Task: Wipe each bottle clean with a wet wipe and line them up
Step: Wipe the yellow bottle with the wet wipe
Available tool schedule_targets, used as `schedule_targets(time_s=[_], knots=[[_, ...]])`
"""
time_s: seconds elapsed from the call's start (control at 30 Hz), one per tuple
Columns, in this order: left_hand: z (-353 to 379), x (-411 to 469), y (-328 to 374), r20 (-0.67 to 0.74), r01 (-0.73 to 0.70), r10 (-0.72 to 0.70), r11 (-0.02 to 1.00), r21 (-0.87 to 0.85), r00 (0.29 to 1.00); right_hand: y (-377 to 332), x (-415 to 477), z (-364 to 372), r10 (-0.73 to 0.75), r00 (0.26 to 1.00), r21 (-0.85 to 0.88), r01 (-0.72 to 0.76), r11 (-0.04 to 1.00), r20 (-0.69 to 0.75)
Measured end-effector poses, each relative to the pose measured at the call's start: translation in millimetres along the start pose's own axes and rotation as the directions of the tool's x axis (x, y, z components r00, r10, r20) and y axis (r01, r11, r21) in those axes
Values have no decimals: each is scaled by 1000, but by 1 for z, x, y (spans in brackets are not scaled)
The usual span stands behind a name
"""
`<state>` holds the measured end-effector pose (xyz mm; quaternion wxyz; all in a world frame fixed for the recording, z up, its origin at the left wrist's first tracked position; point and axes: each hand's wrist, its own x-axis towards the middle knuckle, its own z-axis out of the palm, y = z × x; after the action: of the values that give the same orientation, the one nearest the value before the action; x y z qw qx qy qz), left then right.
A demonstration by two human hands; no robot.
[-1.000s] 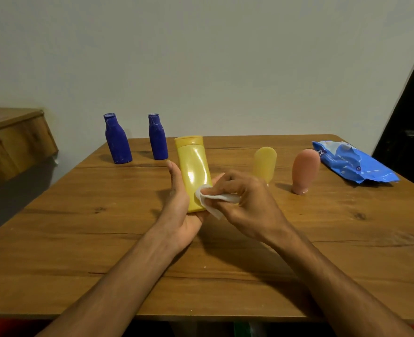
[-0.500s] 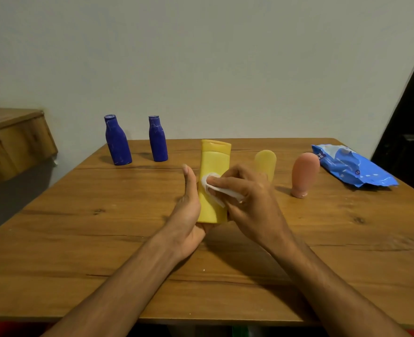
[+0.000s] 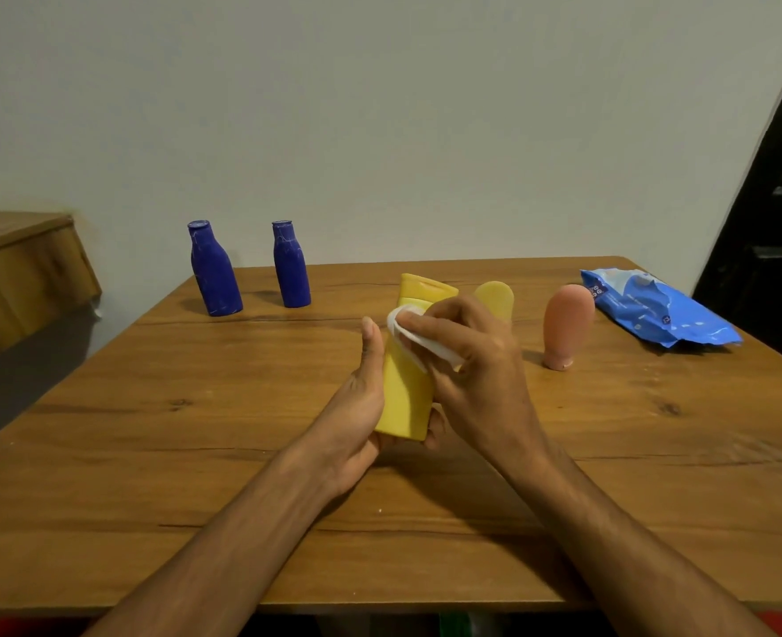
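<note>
Right hand (image 3: 476, 360) fingers (image 3: 425, 320) curled, pressed white wet wipe (image 3: 435, 349) onto yellow bottle (image 3: 402, 397) near its cap; left hand (image 3: 356, 406) gripped its base, thumb up. Just behind yellow bottle: pale yellow bottle (image 3: 497, 296); to its right pink bottle (image 3: 566, 324), wipes pack (image 3: 655, 312); well left, blue bottle (image 3: 291, 266) and another blue bottle (image 3: 214, 273)

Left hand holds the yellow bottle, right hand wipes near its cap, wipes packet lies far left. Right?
No: the head view shows the wipes packet at far right. Left hand holding the yellow bottle, right hand rubbing the wet wipe near its cap: correct.
</note>
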<state>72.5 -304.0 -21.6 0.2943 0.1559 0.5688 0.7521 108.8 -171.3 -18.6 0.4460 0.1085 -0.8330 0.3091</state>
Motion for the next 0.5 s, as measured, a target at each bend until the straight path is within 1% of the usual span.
schedule_targets(time_s=[0.07, 0.13, 0.23, 0.4, 0.5], knots=[[-1, 0, 0, 10, -10, 9, 999, 34, 1000, -1, 0, -1, -7, 1000, -22, 7, 1000, -3], [-1, 0, -1, 43, -23, 20, 998, 64, 999, -1, 1, -2, 20, 998, -31, -22, 999, -59], [-1, 0, -3, 89, -33, 26, 996, 84, 996, -2, 1, -3, 21, 990, -64, -31, 998, -140], [-3, 1, -4, 106, -52, 35, 986, 156, 994, -2, 0, -2, -6, 991, -132, -12, 991, -133], [-2, 1, -4, 105, -59, 46, 991, 122, 993, -1, 2, -2, 14, 982, -150, -42, 988, -186]])
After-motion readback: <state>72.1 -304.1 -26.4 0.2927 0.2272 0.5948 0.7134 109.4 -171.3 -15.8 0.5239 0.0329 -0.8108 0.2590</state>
